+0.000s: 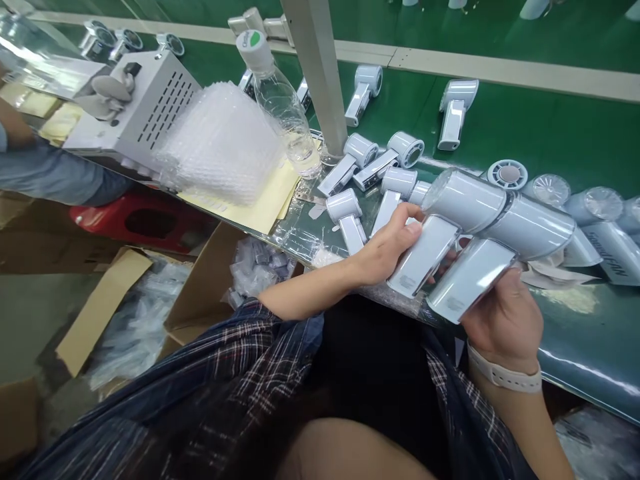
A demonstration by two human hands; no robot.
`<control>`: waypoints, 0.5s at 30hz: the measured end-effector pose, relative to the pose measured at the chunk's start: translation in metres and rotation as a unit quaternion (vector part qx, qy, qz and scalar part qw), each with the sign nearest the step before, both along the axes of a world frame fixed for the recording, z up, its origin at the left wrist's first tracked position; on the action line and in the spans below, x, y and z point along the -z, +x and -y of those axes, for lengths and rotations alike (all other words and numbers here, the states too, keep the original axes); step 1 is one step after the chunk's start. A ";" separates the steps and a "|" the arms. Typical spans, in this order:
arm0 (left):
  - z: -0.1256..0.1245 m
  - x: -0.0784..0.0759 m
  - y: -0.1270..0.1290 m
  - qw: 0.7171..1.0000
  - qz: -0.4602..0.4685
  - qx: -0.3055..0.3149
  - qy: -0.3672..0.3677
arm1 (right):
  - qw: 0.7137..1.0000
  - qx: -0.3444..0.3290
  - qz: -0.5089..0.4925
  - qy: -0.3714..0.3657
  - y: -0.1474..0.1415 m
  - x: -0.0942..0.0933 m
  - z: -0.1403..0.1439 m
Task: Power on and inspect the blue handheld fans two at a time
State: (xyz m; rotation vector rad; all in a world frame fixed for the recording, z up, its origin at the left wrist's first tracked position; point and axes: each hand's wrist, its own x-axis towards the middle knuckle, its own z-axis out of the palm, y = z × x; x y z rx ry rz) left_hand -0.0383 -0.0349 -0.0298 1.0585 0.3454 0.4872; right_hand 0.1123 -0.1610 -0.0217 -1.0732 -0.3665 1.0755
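Note:
Two light-blue handheld fans are held up side by side above the bench edge, their round heads touching. My left hand (385, 252) is closed around the left handheld fan (425, 257), with the thumb near its head. The right handheld fan (473, 280) is gripped from behind its handle by my right hand (510, 323), whose fingers are mostly hidden. Both handles tilt down toward me. Just beyond my left hand, several more fans (344, 208) lie on the bench; others stand to the right, including one with a printed handle (616, 250).
A grey post (320, 73) rises behind the fans. A plastic bottle (285, 110), a stack of clear bubble-wrap bags (225, 143) and a vented metal box (145, 100) stand to the left. More fans lie on the green belt (410, 110). Open cartons (195, 293) sit below; another person's arm (50, 163) is at far left.

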 end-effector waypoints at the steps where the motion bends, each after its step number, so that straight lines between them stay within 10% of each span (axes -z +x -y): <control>1: 0.001 -0.003 -0.002 1.000 0.008 -0.002 0.006 | 1.000 0.002 0.006 0.006 -0.001 -0.003 0.001; 9: -0.003 -0.021 -0.002 0.999 0.020 -0.026 0.030 | 1.000 0.022 -0.002 0.009 -0.004 -0.025 -0.004; 15: -0.013 -0.028 0.013 0.994 0.027 0.092 0.044 | 0.998 -0.023 -0.002 0.057 0.001 -0.036 -0.017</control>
